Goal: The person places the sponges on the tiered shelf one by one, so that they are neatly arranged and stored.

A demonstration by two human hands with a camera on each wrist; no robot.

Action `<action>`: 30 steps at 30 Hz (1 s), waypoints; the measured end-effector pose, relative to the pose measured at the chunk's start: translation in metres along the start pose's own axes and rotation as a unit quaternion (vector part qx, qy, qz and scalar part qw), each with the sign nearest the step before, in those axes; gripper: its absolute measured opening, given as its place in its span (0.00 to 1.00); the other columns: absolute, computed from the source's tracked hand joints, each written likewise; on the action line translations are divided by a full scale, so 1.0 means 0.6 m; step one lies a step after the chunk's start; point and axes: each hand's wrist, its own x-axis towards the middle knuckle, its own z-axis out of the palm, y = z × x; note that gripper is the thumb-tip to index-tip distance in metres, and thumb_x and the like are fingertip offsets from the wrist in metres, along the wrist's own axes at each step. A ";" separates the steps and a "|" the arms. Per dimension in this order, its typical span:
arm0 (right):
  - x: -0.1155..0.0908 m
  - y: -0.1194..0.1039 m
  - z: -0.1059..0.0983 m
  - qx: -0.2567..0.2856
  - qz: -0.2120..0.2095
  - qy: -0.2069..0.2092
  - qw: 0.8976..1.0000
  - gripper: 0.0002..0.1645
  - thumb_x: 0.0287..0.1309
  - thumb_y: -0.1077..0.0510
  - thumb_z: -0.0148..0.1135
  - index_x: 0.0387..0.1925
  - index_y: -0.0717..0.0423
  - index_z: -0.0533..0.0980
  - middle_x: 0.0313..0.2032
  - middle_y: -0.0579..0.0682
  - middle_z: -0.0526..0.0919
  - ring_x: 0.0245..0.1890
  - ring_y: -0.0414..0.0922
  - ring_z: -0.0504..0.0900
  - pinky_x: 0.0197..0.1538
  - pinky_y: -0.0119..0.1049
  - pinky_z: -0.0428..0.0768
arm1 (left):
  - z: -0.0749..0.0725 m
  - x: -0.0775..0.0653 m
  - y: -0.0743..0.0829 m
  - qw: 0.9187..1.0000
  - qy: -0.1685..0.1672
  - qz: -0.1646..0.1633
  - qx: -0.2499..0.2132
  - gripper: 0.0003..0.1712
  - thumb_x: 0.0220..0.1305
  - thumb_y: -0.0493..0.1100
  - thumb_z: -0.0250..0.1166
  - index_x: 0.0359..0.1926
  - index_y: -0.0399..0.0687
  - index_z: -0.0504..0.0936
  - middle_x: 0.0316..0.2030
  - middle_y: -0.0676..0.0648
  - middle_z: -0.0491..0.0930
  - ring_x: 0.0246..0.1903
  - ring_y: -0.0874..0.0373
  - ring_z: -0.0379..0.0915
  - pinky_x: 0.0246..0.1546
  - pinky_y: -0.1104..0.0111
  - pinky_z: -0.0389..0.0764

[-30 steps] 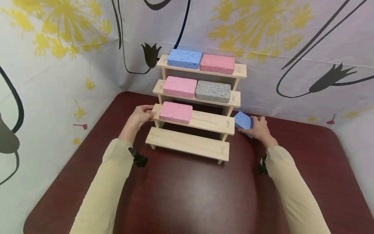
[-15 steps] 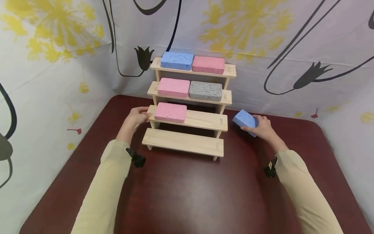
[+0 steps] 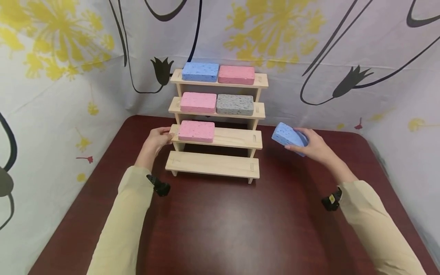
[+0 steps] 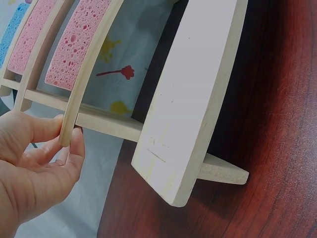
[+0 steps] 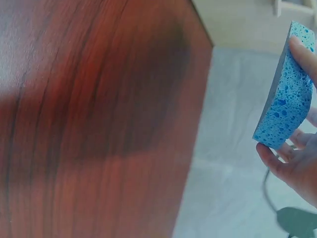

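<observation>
A four-tier wooden step rack [image 3: 237,138] stands on the table. My left hand [image 3: 156,140] pinches the left end of its second shelf from the bottom; in the left wrist view the thumb lies on top and fingers underneath. To the right of the rack, my right hand [image 3: 317,145] grips a blue sponge [image 3: 288,135] between thumb and fingers, tilted and apart from the shelves. The right wrist view shows the same pitted blue sponge [image 5: 285,101]. Beside my left hand, a pink sponge [image 3: 196,131] lies on the pinched shelf.
On the top shelf sit another blue sponge [image 3: 200,71] and a darker pink one [image 3: 236,75]. Below them are a pink sponge [image 3: 198,102] and a grey sponge [image 3: 235,104]. The dark red table [image 3: 206,221] meets a patterned cloth backdrop [image 3: 292,49] behind the rack.
My right hand has lifted the blue sponge and moved it rightward, away from the rack. My left hand keeps its pinch on the shelf end. The head view has shifted slightly.
</observation>
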 end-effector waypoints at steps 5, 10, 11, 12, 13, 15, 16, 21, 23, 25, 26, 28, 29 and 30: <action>-0.018 -0.038 -0.007 0.007 -0.021 0.009 1.000 0.47 0.45 0.38 0.66 0.63 0.53 0.62 0.62 0.63 0.62 0.57 0.59 0.63 0.58 0.61 0.64 | 0.000 -0.001 -0.001 1.000 -0.001 0.000 -0.001 0.27 0.67 0.36 0.50 0.66 0.38 0.59 0.58 0.37 0.68 0.28 0.71 0.68 0.37 0.79 0.76; -0.019 -0.082 0.004 0.004 -0.074 0.021 0.997 0.44 0.43 0.38 0.68 0.61 0.50 0.66 0.60 0.58 0.67 0.56 0.55 0.67 0.57 0.57 0.67 | -0.002 -0.003 -0.003 1.000 -0.005 0.008 -0.009 0.27 0.66 0.35 0.49 0.66 0.36 0.59 0.59 0.36 0.67 0.27 0.72 0.67 0.30 0.83 0.74; -0.017 -0.091 0.008 0.005 -0.089 0.023 0.996 0.43 0.43 0.38 0.68 0.61 0.50 0.67 0.60 0.57 0.68 0.56 0.54 0.67 0.57 0.56 0.68 | -0.002 -0.003 -0.003 1.000 -0.007 0.009 -0.011 0.27 0.66 0.35 0.49 0.66 0.36 0.58 0.59 0.36 0.66 0.27 0.72 0.67 0.30 0.83 0.74; -0.015 -0.100 0.011 0.007 -0.103 0.022 0.994 0.42 0.44 0.39 0.68 0.60 0.49 0.67 0.60 0.57 0.69 0.57 0.54 0.67 0.57 0.55 0.68 | -0.002 -0.003 -0.003 1.000 -0.008 0.010 -0.015 0.27 0.66 0.35 0.49 0.66 0.36 0.58 0.59 0.36 0.66 0.27 0.71 0.67 0.30 0.83 0.74; -0.012 -0.109 0.015 0.008 -0.118 0.021 0.993 0.41 0.44 0.40 0.68 0.60 0.49 0.68 0.60 0.57 0.70 0.57 0.54 0.67 0.57 0.55 0.68 | -0.002 -0.004 -0.004 1.000 -0.008 0.012 -0.017 0.27 0.66 0.34 0.49 0.66 0.35 0.58 0.58 0.35 0.66 0.26 0.72 0.67 0.31 0.83 0.74; -0.005 -0.128 0.023 0.009 -0.144 0.015 0.989 0.40 0.46 0.41 0.67 0.61 0.48 0.68 0.60 0.57 0.70 0.59 0.54 0.67 0.58 0.54 0.68 | -0.001 -0.003 -0.005 1.000 -0.008 0.014 -0.022 0.27 0.66 0.34 0.49 0.65 0.35 0.59 0.57 0.36 0.67 0.26 0.72 0.68 0.32 0.82 0.75; -0.001 -0.136 0.028 0.010 -0.157 0.011 0.987 0.40 0.47 0.41 0.67 0.61 0.48 0.68 0.60 0.57 0.70 0.59 0.55 0.67 0.59 0.54 0.68 | -0.001 -0.002 -0.006 1.000 -0.008 0.015 -0.025 0.27 0.66 0.34 0.49 0.65 0.35 0.59 0.56 0.36 0.67 0.25 0.72 0.68 0.33 0.81 0.76; 0.026 -0.178 0.056 -0.009 -0.197 -0.014 0.980 0.40 0.49 0.43 0.65 0.62 0.53 0.66 0.60 0.60 0.69 0.61 0.57 0.66 0.61 0.55 0.66 | 0.003 0.000 -0.009 1.000 -0.006 0.015 -0.025 0.27 0.66 0.34 0.49 0.65 0.36 0.60 0.56 0.35 0.69 0.24 0.72 0.68 0.39 0.76 0.77; 0.037 -0.192 0.067 -0.014 -0.205 -0.016 0.979 0.39 0.50 0.44 0.65 0.62 0.54 0.66 0.60 0.61 0.69 0.60 0.57 0.66 0.62 0.55 0.65 | 0.005 -0.001 -0.008 1.000 -0.005 0.014 -0.027 0.27 0.66 0.34 0.49 0.65 0.36 0.60 0.56 0.34 0.69 0.25 0.72 0.68 0.41 0.75 0.78; 0.048 -0.203 0.079 -0.015 -0.209 -0.014 0.978 0.39 0.50 0.44 0.64 0.61 0.55 0.66 0.59 0.60 0.70 0.60 0.57 0.66 0.61 0.54 0.66 | 0.004 -0.002 -0.007 1.000 -0.003 0.015 -0.026 0.27 0.66 0.34 0.49 0.65 0.36 0.60 0.55 0.35 0.69 0.25 0.72 0.68 0.41 0.74 0.78; 0.053 -0.208 0.084 -0.016 -0.210 -0.012 0.978 0.39 0.51 0.44 0.64 0.61 0.55 0.66 0.59 0.60 0.70 0.59 0.57 0.66 0.61 0.54 0.66 | 0.004 -0.002 -0.007 1.000 -0.002 0.014 -0.026 0.27 0.66 0.34 0.49 0.65 0.36 0.60 0.55 0.35 0.69 0.25 0.71 0.68 0.40 0.75 0.78; 0.061 -0.216 0.095 -0.018 -0.211 -0.007 0.977 0.38 0.51 0.44 0.64 0.61 0.56 0.66 0.59 0.60 0.69 0.59 0.57 0.66 0.61 0.54 0.66 | 0.003 -0.003 -0.007 0.999 -0.003 0.017 -0.027 0.27 0.66 0.34 0.49 0.65 0.36 0.60 0.56 0.35 0.68 0.26 0.71 0.67 0.44 0.73 0.78; 0.064 -0.219 0.100 -0.020 -0.211 -0.005 0.977 0.38 0.52 0.44 0.64 0.61 0.56 0.66 0.59 0.60 0.69 0.59 0.58 0.66 0.61 0.54 0.66 | 0.003 -0.003 -0.008 1.000 -0.003 0.018 -0.026 0.27 0.66 0.34 0.49 0.65 0.35 0.59 0.56 0.35 0.68 0.26 0.71 0.67 0.44 0.72 0.78; 0.067 -0.222 0.104 -0.021 -0.212 -0.003 0.977 0.38 0.51 0.44 0.64 0.61 0.56 0.66 0.58 0.60 0.69 0.59 0.58 0.66 0.61 0.55 0.66 | 0.002 -0.004 -0.008 1.000 -0.004 0.018 -0.026 0.27 0.66 0.34 0.49 0.65 0.35 0.59 0.56 0.35 0.68 0.26 0.71 0.67 0.45 0.72 0.77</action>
